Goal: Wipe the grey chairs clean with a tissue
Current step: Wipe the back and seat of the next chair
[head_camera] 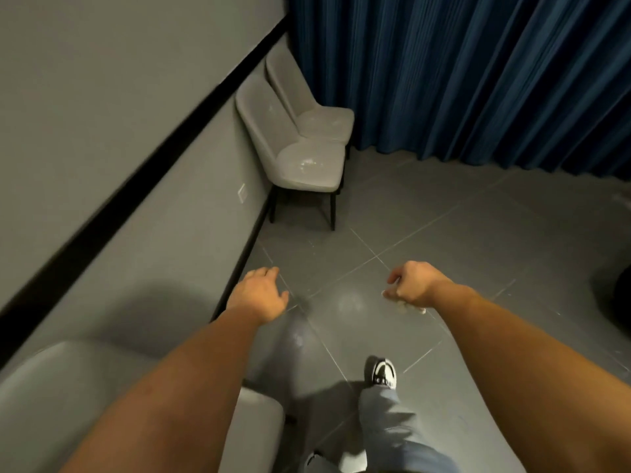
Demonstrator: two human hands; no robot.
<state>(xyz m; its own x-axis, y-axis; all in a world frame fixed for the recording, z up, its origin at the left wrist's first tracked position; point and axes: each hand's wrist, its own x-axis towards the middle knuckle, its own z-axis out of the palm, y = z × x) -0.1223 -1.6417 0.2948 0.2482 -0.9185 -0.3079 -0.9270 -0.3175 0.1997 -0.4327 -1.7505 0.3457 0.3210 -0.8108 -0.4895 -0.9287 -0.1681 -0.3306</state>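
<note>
Tissue crumpled in right hand, grey chairs well ahead

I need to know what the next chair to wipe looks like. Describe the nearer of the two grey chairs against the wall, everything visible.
The nearer grey chair stands upright with its back to the grey wall, side by side with a second matching chair by the blue curtain. It has a rounded padded seat and a tall curved backrest in pale grey, smooth-looking upholstery, on thin dark legs resting on the grey tiled floor. Whitish marks or glints show on the seat and backrest. Neither hand touches it.
</note>
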